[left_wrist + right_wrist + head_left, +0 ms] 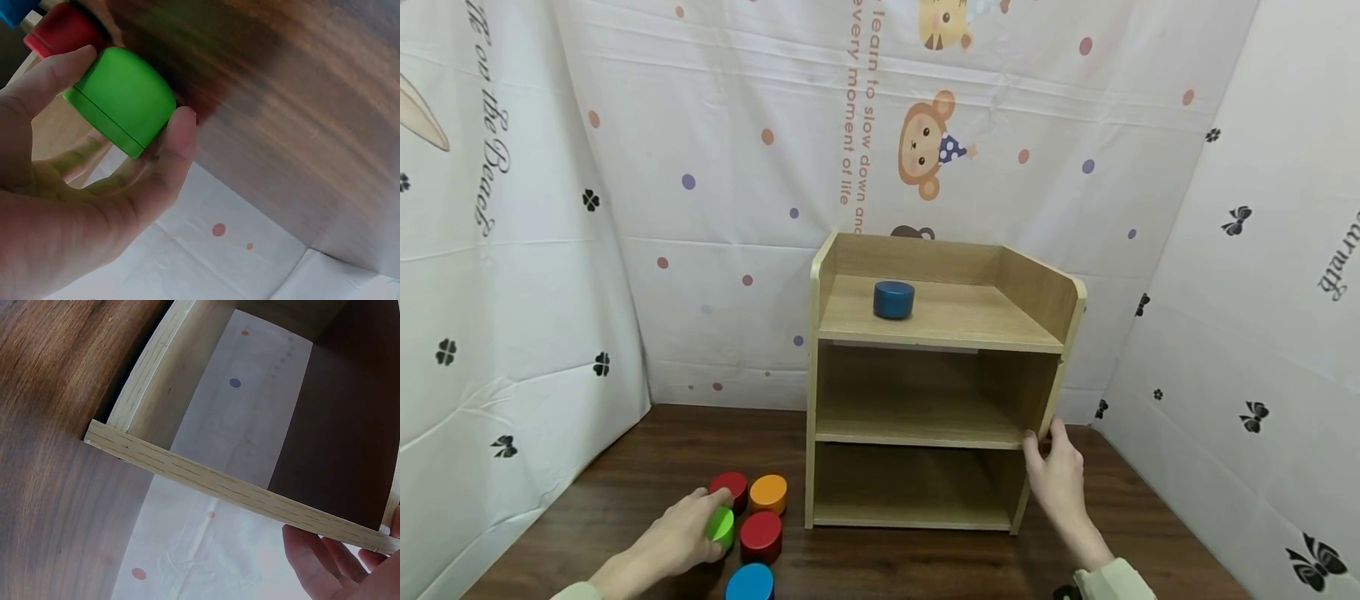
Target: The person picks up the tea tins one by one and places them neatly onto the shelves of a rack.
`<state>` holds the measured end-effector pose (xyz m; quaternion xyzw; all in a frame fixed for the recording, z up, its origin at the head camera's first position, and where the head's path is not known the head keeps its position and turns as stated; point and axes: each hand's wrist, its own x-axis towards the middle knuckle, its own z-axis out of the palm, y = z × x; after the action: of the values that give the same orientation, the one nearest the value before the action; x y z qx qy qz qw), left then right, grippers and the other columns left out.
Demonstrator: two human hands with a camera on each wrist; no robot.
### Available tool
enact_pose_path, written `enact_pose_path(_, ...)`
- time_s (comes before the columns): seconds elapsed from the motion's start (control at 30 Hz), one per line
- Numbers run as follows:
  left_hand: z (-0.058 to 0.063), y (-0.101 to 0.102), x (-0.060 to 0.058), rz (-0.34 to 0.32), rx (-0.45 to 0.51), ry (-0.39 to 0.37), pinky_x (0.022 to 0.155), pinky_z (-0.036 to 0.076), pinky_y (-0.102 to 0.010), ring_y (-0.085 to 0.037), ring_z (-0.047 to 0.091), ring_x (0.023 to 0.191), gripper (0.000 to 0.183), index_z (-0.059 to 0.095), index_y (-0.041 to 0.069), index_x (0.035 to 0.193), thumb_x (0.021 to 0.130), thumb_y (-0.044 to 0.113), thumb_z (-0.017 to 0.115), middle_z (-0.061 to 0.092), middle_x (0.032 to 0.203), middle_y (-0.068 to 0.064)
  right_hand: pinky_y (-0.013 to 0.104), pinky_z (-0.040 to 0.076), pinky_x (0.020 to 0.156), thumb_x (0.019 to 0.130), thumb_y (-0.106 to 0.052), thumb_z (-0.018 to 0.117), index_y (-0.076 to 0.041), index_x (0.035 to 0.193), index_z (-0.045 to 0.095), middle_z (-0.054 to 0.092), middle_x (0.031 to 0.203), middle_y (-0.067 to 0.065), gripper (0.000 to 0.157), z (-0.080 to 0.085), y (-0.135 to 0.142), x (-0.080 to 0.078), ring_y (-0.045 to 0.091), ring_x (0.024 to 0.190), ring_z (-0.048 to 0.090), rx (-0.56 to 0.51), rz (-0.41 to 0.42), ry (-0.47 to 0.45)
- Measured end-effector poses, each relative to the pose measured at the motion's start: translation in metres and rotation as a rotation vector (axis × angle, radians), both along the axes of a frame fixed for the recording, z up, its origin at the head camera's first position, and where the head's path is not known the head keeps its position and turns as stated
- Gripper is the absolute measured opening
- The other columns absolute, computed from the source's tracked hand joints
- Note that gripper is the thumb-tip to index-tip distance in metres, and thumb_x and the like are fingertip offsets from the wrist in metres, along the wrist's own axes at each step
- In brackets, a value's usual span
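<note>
My left hand [676,533] grips a green round block [721,527] low over the table at the left. In the left wrist view, thumb and fingers pinch the green block's sides. Close beside it stand two red round blocks [762,537], an orange one [768,493] and a light blue one [750,582]. My right hand [1060,475] holds the right side panel of a small wooden shelf [917,439], at the height of the middle board. Its thumb lies at the panel's front edge, and the fingers reach round the outer face. A dark blue round block [893,301] sits on the shelf's top board.
The shelf stands on a dark wooden table [715,433], with two open compartments under its top board. White printed cloth [722,317] hangs behind the table and along both sides.
</note>
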<state>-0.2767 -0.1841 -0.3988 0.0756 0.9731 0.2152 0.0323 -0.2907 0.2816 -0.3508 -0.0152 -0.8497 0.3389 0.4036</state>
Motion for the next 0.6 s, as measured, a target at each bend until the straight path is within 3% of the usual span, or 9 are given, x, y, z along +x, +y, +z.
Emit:
enact_pose_path(0.2,0.010,0.000,0.000,0.011,0.008,0.017,0.064,0.047,-0.036,-0.019,0.049,0.075,0.051,0.060,0.012,0.117,0.070,0.010,0.081,0.053,0.090,-0.006,0.026,0.035,0.047,0.093,-0.011,0.051,-0.001,0.095,0.053,0.056,0.068,0.012,0.009,0.000,0.000,0.000,0.012,0.054,0.043,0.003,-0.005,0.006)
enact_pose_path(0.6,0.036,0.009,0.008,-0.010,0.028,0.146,0.059,0.047,-0.033,-0.019,0.049,0.073,0.049,0.061,0.015,0.111,0.067,0.010,0.082,0.053,0.087,-0.005,0.027,0.034,0.048,0.093,-0.012,0.052,-0.003,0.092,0.052,0.054,0.067,0.011,0.008,-0.001,0.001,-0.002,0.013,0.055,0.043,-0.008,-0.016,-0.006)
